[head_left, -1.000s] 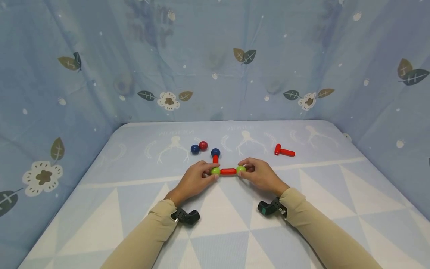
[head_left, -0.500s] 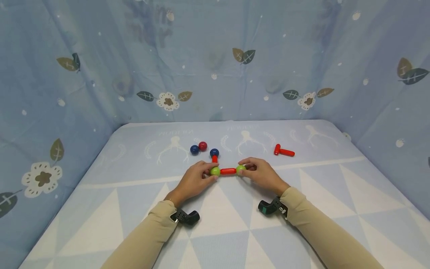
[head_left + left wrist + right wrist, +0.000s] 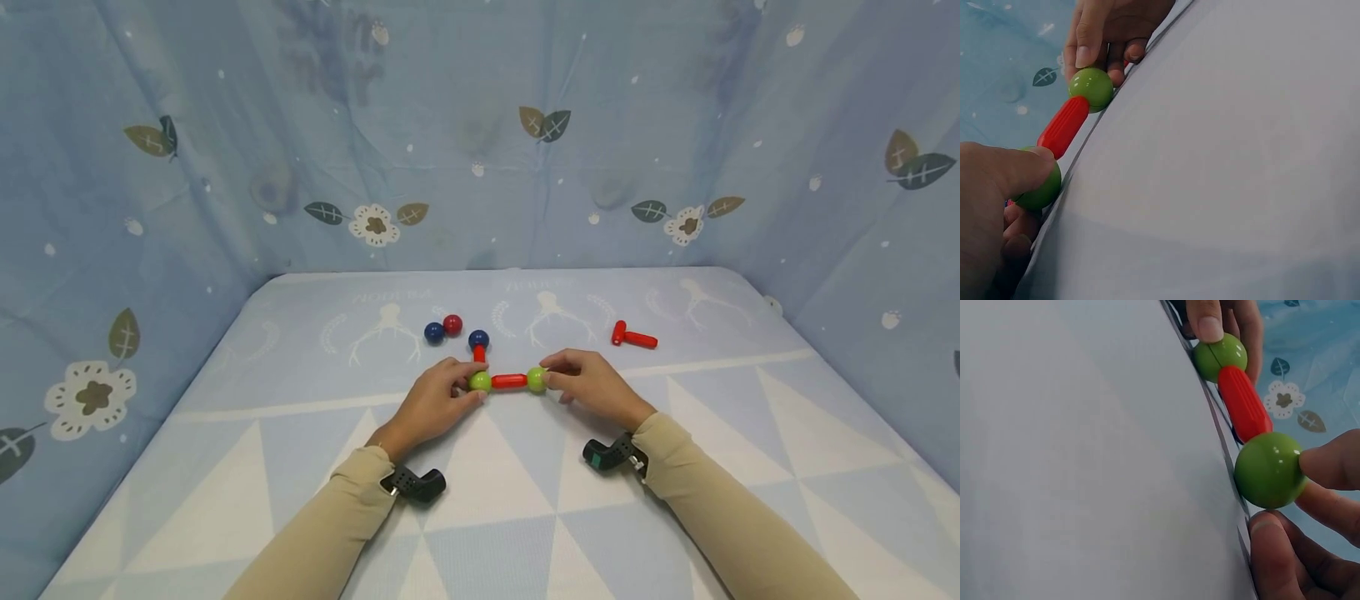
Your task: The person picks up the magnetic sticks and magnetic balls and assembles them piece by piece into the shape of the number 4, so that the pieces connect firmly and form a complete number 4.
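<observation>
Red and green, glossy, joined: one red rod (image 3: 510,382) between a left green ball (image 3: 481,382) and a right green ball (image 3: 536,379), lying mid-tabletop (image 3: 491,500) in front of me. Branch: a second red rod (image 3: 479,355) running away from me to a blue ball (image 3: 478,339); its near joint is hidden by my fingers.

Handling, by my judgement: light, hard, stiff in each part, hardly fragile; the joints are likely the weak points. The balls look smooth enough to slip or roll. The rod shows lengthwise grooves, so should grip better. Best hold: thumb and finger across opposite sides of a ball, or round the middle of the rod.

Left hand (image 3: 433,402): narrow, thumb and fingers pinching the left green ball. Right hand (image 3: 597,388): fingers bent, tips touching the outer side of the right green ball; whether they pinch or merely rest there, I cannot tell.

Changed from half a second ago: my right hand sits a little farther right, and more of its ball shows. My left hand holds much the same place.

Beyond, loose: a spare blue ball (image 3: 434,333) beside a red ball (image 3: 452,325); at far right, two spare red rods (image 3: 641,340), one end meeting the other's side.
</observation>
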### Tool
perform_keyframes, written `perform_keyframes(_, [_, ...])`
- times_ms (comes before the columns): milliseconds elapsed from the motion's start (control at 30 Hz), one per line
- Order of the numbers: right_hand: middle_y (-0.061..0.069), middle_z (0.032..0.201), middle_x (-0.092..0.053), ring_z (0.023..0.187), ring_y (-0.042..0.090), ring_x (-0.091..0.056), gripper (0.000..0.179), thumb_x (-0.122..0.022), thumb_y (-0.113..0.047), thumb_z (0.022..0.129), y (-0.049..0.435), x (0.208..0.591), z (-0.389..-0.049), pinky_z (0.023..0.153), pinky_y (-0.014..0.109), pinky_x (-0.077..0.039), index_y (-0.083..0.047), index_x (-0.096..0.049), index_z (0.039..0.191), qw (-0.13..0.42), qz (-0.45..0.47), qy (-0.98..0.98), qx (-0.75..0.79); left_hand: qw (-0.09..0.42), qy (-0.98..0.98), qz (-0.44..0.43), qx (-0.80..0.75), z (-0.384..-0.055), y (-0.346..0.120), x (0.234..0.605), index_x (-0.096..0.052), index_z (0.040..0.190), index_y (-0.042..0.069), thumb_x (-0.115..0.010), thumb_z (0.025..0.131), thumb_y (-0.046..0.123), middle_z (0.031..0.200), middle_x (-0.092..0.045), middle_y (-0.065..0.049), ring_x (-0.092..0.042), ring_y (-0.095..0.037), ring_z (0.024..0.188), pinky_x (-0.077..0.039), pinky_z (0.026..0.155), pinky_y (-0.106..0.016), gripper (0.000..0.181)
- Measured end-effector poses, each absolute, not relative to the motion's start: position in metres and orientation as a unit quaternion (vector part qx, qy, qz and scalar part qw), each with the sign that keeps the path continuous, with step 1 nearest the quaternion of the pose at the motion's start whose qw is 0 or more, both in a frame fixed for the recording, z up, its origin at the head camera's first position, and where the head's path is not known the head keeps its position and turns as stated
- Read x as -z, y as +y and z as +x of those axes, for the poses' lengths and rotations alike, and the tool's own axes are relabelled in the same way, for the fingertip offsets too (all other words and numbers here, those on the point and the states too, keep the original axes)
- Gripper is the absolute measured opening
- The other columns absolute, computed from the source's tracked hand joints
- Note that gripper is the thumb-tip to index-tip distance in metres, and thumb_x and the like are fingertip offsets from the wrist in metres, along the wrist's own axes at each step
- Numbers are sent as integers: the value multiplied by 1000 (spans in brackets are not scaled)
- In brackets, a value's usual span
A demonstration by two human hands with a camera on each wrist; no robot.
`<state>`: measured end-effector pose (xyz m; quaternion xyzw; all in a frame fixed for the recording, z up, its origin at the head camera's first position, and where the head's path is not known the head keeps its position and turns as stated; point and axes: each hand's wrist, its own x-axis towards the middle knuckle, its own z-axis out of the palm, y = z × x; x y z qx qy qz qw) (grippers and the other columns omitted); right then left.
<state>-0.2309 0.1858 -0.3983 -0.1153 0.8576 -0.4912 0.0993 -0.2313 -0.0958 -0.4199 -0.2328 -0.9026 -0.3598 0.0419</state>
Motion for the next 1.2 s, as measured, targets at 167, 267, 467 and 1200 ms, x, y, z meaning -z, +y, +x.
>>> perform_keyframes(167, [10,114,-68,84,23,-66,34,-64,-21,97,192,398,-234,79,36,-54,-5,-64,127,100,-114,854,498,42,-903,-231,360,-231,-96,419,-67,133,19,-76,91,22,94,-59,5,-54,-11,81,-47,71,-29,44])
perform_keyframes(267, [11,109,-69,89,24,-66,35,-64,-18,97,197,398,-237,78,35,-56,-3,-63,128,102,-110,848,508,41,-904,-229,359,-231,-96,419,-67,133,19,-77,91,22,95,-59,4,-54,-11,81,-47,71,-29,44])
perform_keyframes(467, [12,105,-69,89,26,-66,36,-65,-21,98,207,395,-243,77,34,-56,-4,-63,129,92,-107,847,513,40,-904,-229,359,-231,-96,419,-67,134,19,-76,91,21,96,-59,5,-54,-12,81,-47,71,-29,44])
perform_keyframes(1200, [19,121,-66,99,26,-65,36,-61,-22,100,274,390,-258,77,31,-56,2,-62,128,-12,-32,855,518,33,-906,-228,356,-230,-95,418,-66,134,19,-76,91,23,96,-58,4,-53,-12,81,-47,72,-30,44])
